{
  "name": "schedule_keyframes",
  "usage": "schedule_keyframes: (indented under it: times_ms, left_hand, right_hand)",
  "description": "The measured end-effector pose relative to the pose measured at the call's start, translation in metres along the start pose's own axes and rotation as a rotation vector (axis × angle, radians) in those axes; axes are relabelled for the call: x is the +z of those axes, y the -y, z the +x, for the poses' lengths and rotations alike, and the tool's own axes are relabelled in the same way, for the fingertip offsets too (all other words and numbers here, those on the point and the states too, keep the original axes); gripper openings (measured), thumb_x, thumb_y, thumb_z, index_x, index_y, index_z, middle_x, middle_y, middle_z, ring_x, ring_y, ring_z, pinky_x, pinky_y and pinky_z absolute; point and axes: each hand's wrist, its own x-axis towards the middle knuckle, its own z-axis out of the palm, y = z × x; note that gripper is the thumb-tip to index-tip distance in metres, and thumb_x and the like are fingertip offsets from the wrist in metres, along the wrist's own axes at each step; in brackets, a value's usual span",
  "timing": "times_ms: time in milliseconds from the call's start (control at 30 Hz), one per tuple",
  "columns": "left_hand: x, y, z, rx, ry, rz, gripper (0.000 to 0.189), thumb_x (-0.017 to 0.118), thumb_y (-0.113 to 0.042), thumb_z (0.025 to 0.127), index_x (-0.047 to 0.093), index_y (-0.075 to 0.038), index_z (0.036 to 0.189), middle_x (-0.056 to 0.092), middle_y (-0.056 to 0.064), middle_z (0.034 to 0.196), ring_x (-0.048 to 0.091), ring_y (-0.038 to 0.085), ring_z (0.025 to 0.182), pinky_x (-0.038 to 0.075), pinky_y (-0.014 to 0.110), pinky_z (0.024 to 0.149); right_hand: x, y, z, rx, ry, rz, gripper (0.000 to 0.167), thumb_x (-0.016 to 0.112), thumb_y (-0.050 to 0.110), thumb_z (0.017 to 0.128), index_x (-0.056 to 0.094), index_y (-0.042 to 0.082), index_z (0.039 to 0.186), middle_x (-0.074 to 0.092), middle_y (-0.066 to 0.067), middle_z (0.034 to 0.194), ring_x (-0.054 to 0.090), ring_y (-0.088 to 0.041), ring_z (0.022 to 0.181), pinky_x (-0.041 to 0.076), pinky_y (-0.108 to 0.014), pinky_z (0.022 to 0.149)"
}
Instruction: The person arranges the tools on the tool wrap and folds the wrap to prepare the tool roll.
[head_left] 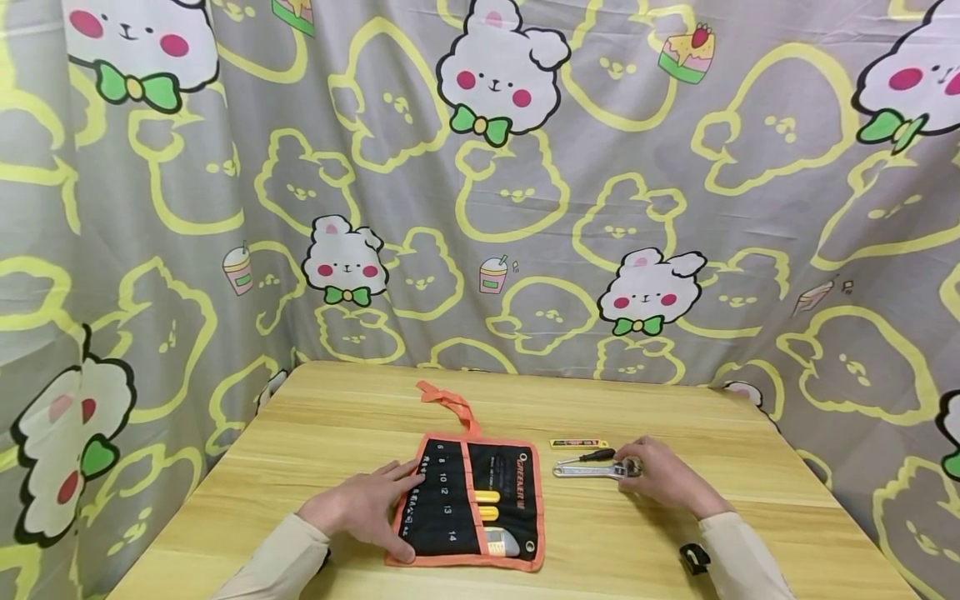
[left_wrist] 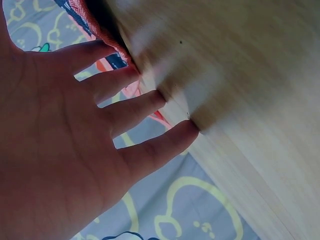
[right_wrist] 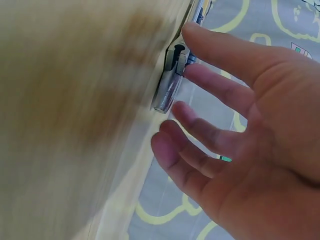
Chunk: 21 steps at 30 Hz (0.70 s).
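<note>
- We judge the step in hand to be getting hold of the wrench (head_left: 581, 472), which lies flat on the counter (head_left: 660, 533) to the right of the pouch (head_left: 431, 525)
- Our right hand (head_left: 660, 471) is at the wrench's head, fingers loosely bent, thumb and forefinger close about it; we cannot tell whether they pinch it
- The next move, we think, calls for a firm squeeze on that head, without knocking the screwdriver (head_left: 597, 456) just beyond it or the yellow packet (head_left: 577, 444) farther back
- Our left hand (head_left: 371, 504) is spread wide, gripping nothing, resting at the pouch's left edge
- The pouch lies opened out, its orange ribbon (head_left: 459, 406) trailing from the far edge
- Its numbered slots hold two yellow handles (head_left: 488, 497) and a grey-ended tool (head_left: 502, 543) near our side; we cannot see inside the farther slots
</note>
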Motion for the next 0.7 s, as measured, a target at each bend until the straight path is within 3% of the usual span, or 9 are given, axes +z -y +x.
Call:
schedule_keyframes:
  times_ms: [233,400,700]
  left_hand:
    - [-0.0001,-0.0007,-0.0003,-0.003,0.001,0.002,0.11,0.087,-0.064,0.066,0.044,-0.017,0.156,0.032,0.004,0.167,0.03,0.037,0.152,0.033,0.066,0.113]
    - [0.0001,-0.0002,0.0005,0.008,-0.005,-0.001,0.109,0.089,-0.062,0.067,0.045,-0.015,0.156,0.032,0.006,0.167,0.03,0.038,0.152,0.033,0.068,0.112]
    - [-0.001,0.0005,0.0002,0.019,-0.003,-0.007,0.109,0.089,-0.061,0.067,0.044,-0.014,0.156,0.031,0.007,0.167,0.029,0.04,0.152,0.033,0.069,0.111]
  right_hand:
    - [0.0025,-0.004,0.0017,-0.027,0.025,0.012,0.033,0.084,0.014,0.082,0.071,0.002,0.11,0.064,0.002,0.089,0.055,-0.012,0.078,0.046,-0.026,0.065]
    - [0.0029,-0.0046,0.0002,-0.065,0.027,-0.009,0.026,0.083,0.012,0.083,0.073,0.005,0.106,0.063,0.002,0.087,0.055,-0.012,0.077,0.045,-0.025,0.064]
    - [-0.0004,-0.0057,-0.0019,-0.086,0.082,0.026,0.031,0.084,0.02,0.081,0.078,0.006,0.108,0.062,0.002,0.086,0.047,-0.004,0.071,0.042,-0.023,0.06]
